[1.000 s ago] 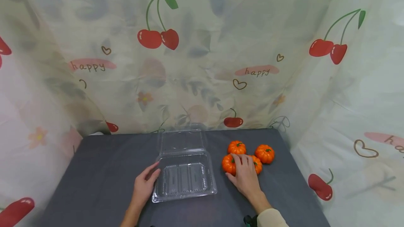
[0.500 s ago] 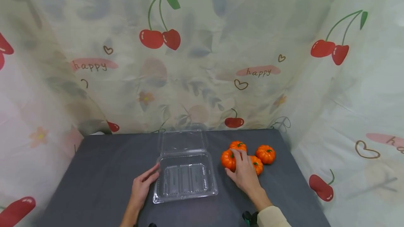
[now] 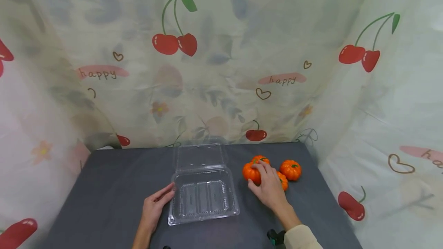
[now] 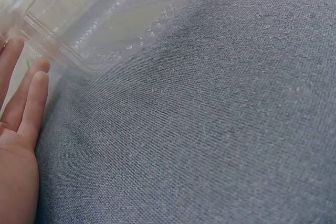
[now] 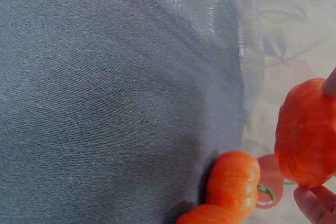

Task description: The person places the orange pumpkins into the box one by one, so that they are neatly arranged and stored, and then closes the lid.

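My right hand (image 3: 270, 187) grips a small orange toy pumpkin (image 3: 250, 173) by its sides. The right wrist view shows this pumpkin (image 5: 303, 135) raised between the fingertips. Behind it sits a second pumpkin (image 3: 262, 159), a third (image 3: 290, 170) lies to the right, and another (image 3: 283, 181) is partly hidden by the hand. At the left, my left hand (image 3: 154, 206) has its fingers extended, tips at the left rim of a clear plastic clamshell box (image 3: 232, 193). Its lid (image 3: 200, 156) is folded back, and nothing lies in its base. The left wrist view shows straight fingers (image 4: 34, 100) beside the clear plastic.
A dark grey cloth (image 3: 114, 191) covers the table. A pale curtain (image 3: 214, 68) printed with cherries and the word happy hangs behind and along both sides. A dark object (image 3: 275, 236) shows near the right cuff.
The right hand has lifted its pumpkin slightly, and it now overlaps the rear pumpkin in the head view. The left hand has shifted a little, staying beside the box; the box is about where it was.
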`<state>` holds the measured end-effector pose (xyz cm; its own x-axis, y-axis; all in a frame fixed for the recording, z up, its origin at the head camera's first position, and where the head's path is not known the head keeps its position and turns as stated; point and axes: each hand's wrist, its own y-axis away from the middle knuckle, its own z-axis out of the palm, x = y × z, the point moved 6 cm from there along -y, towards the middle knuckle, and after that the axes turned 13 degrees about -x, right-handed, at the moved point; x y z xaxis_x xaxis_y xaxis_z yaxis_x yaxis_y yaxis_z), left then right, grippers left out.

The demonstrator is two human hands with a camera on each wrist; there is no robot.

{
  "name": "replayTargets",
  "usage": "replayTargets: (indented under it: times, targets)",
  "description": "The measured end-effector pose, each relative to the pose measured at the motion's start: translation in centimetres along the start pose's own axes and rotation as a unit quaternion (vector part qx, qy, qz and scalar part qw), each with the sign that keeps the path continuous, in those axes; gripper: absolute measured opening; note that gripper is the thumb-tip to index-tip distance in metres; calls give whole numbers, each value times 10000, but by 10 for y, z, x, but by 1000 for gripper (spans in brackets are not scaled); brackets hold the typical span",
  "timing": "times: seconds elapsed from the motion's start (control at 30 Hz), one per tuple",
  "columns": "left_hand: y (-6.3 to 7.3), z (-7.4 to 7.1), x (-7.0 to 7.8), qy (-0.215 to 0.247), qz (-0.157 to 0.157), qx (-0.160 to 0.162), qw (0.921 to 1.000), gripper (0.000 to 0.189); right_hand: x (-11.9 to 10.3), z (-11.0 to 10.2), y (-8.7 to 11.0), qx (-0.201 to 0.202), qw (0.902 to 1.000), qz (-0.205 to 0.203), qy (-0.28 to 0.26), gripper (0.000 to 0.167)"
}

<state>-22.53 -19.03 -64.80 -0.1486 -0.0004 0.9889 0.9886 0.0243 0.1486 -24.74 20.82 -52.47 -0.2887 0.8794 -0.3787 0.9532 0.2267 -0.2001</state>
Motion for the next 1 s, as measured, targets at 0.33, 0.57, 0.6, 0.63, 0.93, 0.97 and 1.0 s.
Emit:
replayTargets:
  times: [0.33,0.57,0.6,0.63,0.93,0.97,1.0]
  targets:
    - [1,-1,0,35,75,10,10000,48,-11,-2,-7,-321,9991,123,-257,42]
    - [0,0,1,34,30,-34,10000,47,-21,-2,-12,-400,9977,92,-531,48]
    - [0,0,1,35,31,-33,10000,47,-23,-2,-13,-405,9974,98,-590,48]
    - [0,0,1,37,31,-34,10000,46,-24,-1,-13,-417,9969,117,-653,48]
    - [1,1,2,40,41,-28,10000,46,-36,2,-17,-594,9935,60,-964,51]
    - [1,1,2,54,53,-30,10000,46,-38,3,-17,-629,9929,45,-1011,51]
    - [1,1,2,59,60,-35,10000,46,-39,4,-18,-655,9923,30,-1053,51]
